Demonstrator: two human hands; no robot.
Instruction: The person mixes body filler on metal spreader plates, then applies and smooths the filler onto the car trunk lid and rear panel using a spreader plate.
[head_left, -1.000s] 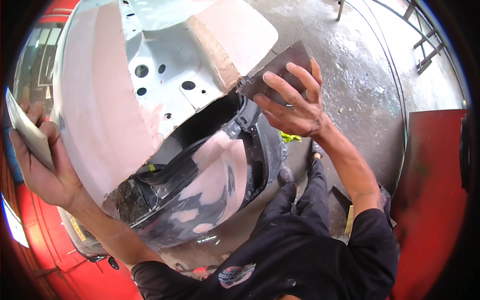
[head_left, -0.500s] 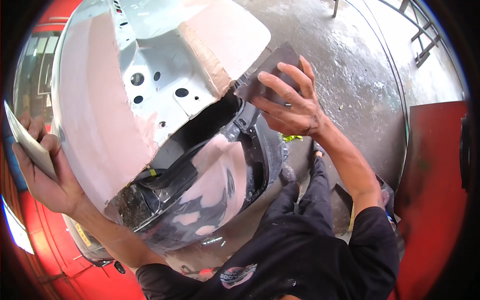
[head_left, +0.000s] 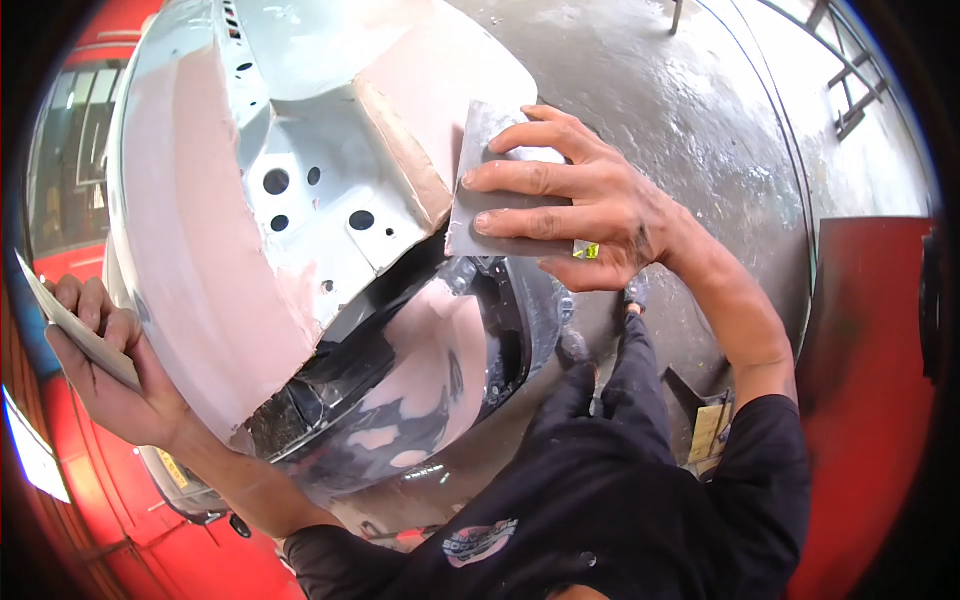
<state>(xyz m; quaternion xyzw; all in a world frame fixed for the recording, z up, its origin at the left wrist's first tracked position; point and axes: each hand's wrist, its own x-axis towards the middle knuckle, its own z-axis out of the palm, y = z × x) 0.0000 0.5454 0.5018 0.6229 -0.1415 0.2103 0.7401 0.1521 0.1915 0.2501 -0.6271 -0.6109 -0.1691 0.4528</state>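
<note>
At the far left, my left hand [head_left: 115, 365] holds a thin pale plate [head_left: 85, 335], its fingers curled behind it, beside the car's pink-patched side panel [head_left: 215, 260]. My right hand [head_left: 575, 200] grips a flat grey sheet [head_left: 490, 205], with the fingers spread across its face. That sheet lies in front of the right edge of the car's white inner panel [head_left: 335, 190], which has several round holes. Whether the sheet touches the car I cannot tell. Below is the bumper [head_left: 420, 390], dark with pink patches.
A red panel [head_left: 865, 400] stands at the right, and a metal frame [head_left: 850, 75] at the upper right. Cables run over the wet grey floor [head_left: 690, 130]. My legs and shoes are below the right hand. Red surfaces line the left side.
My right hand has turned, and the grey sheet has swung more upright and shifted left, its face now lighter. My left hand has moved slightly right and down with the pale plate.
</note>
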